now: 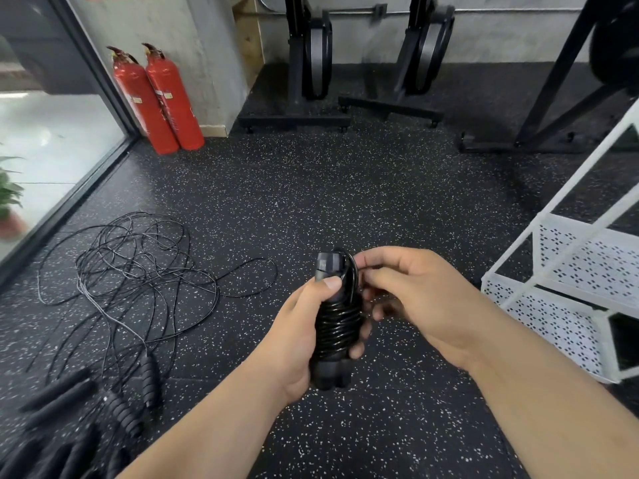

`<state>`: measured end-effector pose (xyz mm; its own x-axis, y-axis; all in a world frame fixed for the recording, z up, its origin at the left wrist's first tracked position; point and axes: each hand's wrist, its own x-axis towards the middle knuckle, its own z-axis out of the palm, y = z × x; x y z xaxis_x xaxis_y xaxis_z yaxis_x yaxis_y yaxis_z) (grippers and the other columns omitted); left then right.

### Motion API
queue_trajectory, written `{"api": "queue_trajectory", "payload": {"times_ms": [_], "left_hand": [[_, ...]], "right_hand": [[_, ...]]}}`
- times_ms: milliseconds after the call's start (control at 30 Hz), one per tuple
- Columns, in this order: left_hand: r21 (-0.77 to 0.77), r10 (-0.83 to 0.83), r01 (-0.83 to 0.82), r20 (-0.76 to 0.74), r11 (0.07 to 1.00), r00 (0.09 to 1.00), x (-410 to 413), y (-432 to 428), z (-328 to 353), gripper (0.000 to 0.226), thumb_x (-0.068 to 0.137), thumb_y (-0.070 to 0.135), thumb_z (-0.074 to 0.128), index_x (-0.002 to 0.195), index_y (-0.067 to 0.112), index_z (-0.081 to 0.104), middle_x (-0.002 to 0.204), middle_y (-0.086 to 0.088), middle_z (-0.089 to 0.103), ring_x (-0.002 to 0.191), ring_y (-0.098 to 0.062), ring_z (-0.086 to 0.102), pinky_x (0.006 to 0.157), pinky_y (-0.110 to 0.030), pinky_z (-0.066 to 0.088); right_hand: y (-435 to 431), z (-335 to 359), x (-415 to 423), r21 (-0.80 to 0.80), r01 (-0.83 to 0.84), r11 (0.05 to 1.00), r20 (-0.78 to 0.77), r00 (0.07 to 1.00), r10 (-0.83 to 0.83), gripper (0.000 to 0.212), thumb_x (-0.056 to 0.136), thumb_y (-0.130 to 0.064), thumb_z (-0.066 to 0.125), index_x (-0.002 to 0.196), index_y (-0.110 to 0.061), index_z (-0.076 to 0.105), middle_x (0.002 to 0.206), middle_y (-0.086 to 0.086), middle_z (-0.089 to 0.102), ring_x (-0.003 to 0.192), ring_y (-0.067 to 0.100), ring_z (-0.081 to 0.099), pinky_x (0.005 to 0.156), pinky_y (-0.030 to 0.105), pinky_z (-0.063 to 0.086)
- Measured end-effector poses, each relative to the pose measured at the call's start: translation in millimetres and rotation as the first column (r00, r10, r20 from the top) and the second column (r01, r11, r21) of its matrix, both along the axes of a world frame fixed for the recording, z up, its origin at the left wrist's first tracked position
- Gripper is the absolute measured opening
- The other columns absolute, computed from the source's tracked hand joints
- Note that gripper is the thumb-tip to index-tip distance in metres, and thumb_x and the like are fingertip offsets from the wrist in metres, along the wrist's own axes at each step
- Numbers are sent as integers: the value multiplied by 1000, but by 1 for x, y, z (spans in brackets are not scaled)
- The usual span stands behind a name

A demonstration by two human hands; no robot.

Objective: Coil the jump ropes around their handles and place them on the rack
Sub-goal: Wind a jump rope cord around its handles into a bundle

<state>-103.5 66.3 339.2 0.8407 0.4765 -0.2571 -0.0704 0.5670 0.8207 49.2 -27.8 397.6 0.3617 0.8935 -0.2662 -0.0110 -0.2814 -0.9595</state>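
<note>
My left hand [297,337] grips a black jump rope bundle [335,323], the cord wound in tight turns around its upright handles. My right hand [408,292] pinches the last loop of cord near the top of the handles. On the speckled floor to the left lies a tangle of loose black ropes [138,267], with several black handles [128,409] at the lower left. The white perforated rack [567,271] stands at the right, its shelves bare where I can see them.
Two red fire extinguishers [159,98] lean by the glass door at the back left. Black exercise machines [311,63] stand along the far wall, and a black frame [553,98] at the far right. A potted plant [8,198] shows outside the glass.
</note>
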Motion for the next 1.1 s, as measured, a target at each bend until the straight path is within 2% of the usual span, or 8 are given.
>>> {"api": "queue_trajectory", "payload": {"times_ms": [100, 167, 300, 433, 733, 933, 1033, 1100], "left_hand": [[-15, -32, 32, -1, 999, 999, 0, 0, -1, 55, 94, 51, 62, 120, 2, 60, 103, -26, 61, 74, -29, 55, 60, -37, 46], [-48, -54, 54, 9, 997, 998, -1, 0, -2, 55, 93, 51, 63, 117, 1, 61, 100, -22, 60, 72, -27, 56, 56, -36, 46], [-76, -92, 94, 36, 993, 995, -1, -1, -2, 55, 92, 52, 63, 114, 2, 63, 97, -18, 60, 70, -25, 56, 53, -33, 46], [-24, -60, 61, 34, 998, 998, -1, 1, -2, 52, 95, 49, 63, 119, 3, 60, 100, -22, 61, 71, -27, 55, 55, -34, 45], [165, 170, -163, -32, 973, 985, 4, -9, -1, 42, 99, 39, 62, 120, 3, 60, 87, -29, 67, 68, -31, 57, 56, -37, 48], [231, 243, -222, -63, 947, 968, 5, -17, -2, 31, 97, 39, 64, 115, 14, 66, 83, -24, 68, 63, -30, 60, 56, -38, 51], [176, 217, -198, -96, 964, 972, 3, -12, 1, 36, 94, 38, 64, 117, 10, 63, 81, -26, 64, 59, -30, 57, 53, -36, 49], [107, 166, -154, -118, 982, 979, 2, -8, 2, 41, 93, 41, 66, 115, 7, 61, 83, -27, 62, 60, -30, 56, 53, -36, 48]], "right_hand": [[-1, 0, 2, -40, -63, 997, 177, 982, 69, 23, 107, -10, 58, 107, -26, 75, 93, 12, 76, 71, 20, 62, 68, 33, 53], [-2, 2, 6, -81, -111, 990, 225, 966, 127, 19, 106, -14, 59, 106, -29, 71, 88, 6, 76, 66, 15, 60, 65, 32, 51], [-5, 5, 10, -122, -163, 979, 230, 955, 187, 13, 105, -14, 61, 107, -25, 69, 87, 9, 76, 62, 14, 54, 60, 31, 47], [-6, 1, 7, -116, -119, 986, 214, 966, 142, 10, 108, -16, 60, 109, -21, 68, 80, 3, 72, 59, 14, 54, 57, 29, 46], [-2, -7, -2, -188, -19, 982, 226, 972, 62, 10, 107, -20, 54, 111, -23, 63, 81, 10, 75, 53, 15, 50, 52, 28, 44], [4, -16, -4, -173, 6, 985, 387, 920, 62, 7, 102, -28, 60, 106, -32, 63, 94, -7, 72, 67, 9, 59, 64, 31, 46], [3, -15, -1, -82, -16, 996, 467, 883, 53, 12, 99, -21, 67, 100, -33, 64, 93, -11, 71, 72, 2, 61, 70, 29, 49], [2, -16, 2, -48, -37, 998, 478, 876, 55, 13, 98, -22, 72, 98, -33, 66, 96, -13, 73, 84, 5, 68, 82, 36, 55]]}}
